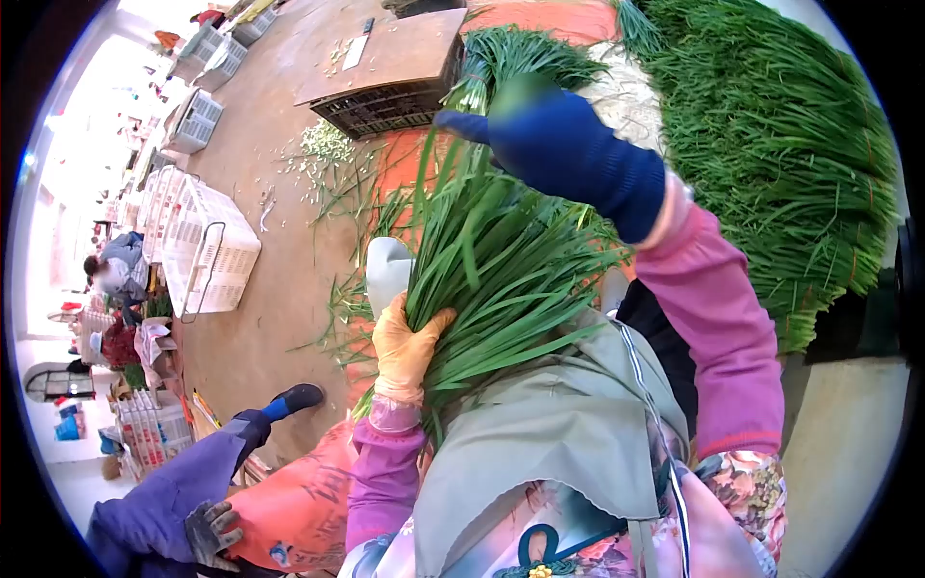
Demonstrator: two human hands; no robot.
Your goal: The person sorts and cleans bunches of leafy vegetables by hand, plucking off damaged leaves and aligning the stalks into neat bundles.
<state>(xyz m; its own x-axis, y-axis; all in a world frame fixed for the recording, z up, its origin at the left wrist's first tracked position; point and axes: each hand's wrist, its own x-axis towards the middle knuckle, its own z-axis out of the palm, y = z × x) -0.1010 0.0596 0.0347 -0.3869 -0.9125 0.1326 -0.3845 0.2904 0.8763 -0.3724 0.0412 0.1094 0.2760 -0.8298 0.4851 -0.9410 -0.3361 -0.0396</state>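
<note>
My left hand (409, 342), in a yellow-orange glove, is closed around a large bunch of long green chives (501, 260). The blades fan out above and to the right of it, over my grey apron (549, 424). My right hand (540, 125), in a dark blue glove, is over the upper end of the bunch. One finger points left, close to some upright blades; a blurred patch hides the rest of its fingers. Just behind it lies a tied bundle of chives (520, 53) with pale stems.
A big heap of chives (771, 144) fills the right side. Ahead, a board (405, 58) on a black crate bears a knife (359, 45). White baskets (212, 250) stand left, with trimmings (328, 144) on the floor. Another person's gloved hand (214, 530) rests at lower left.
</note>
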